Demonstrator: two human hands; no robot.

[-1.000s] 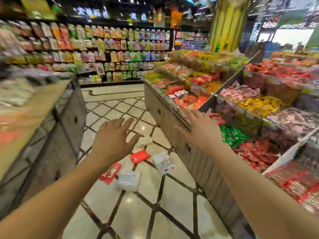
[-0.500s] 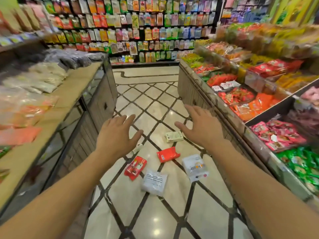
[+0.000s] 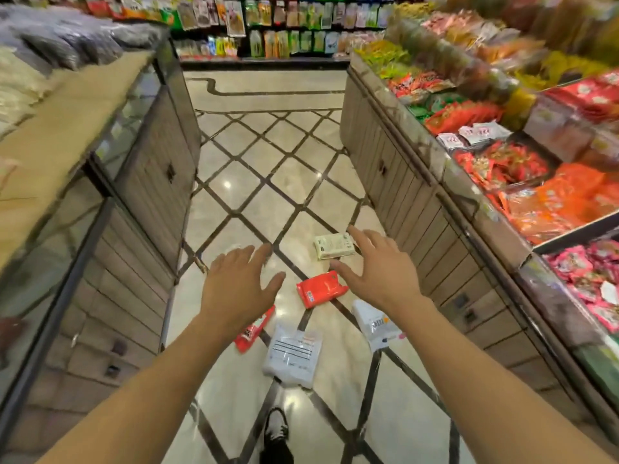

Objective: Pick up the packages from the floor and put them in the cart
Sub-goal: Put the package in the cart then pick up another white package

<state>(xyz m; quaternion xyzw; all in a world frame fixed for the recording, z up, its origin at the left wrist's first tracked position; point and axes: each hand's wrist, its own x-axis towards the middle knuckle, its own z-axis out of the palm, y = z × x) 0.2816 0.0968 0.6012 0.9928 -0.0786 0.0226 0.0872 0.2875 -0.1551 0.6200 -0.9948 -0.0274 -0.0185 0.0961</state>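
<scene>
A shop aisle was seen from above, looking down at a tiled floor between two display counters. On the left stood a wood-panelled counter with pale and dark bags on top. On the right, another counter carried bins of red, orange and green snack packs.

The left hand reached forward over the floor, fingers spread and straight, holding nothing. Partly hidden under its wrist lay a red pack. Just right of that, nearer the viewer, lay a clear pack with a white label. Farther away, between the two hands, lay an orange-red pack, and beyond it a pale green pack close to the right counter's base. A white pack lay partly under the right forearm. The right hand also hovered open with fingers splayed, empty, its fingertips just beside the pale green pack.

A shoe showed at the bottom edge. No cart was in view.

All five packs were on the floor, so the picking had apparently not begun. To do it well, the person would probably need to bend lower, take the nearest pack with each hand, and pinch each flat pack by an edge, since slick wrappers lying flat on polished tile could slide away.
</scene>
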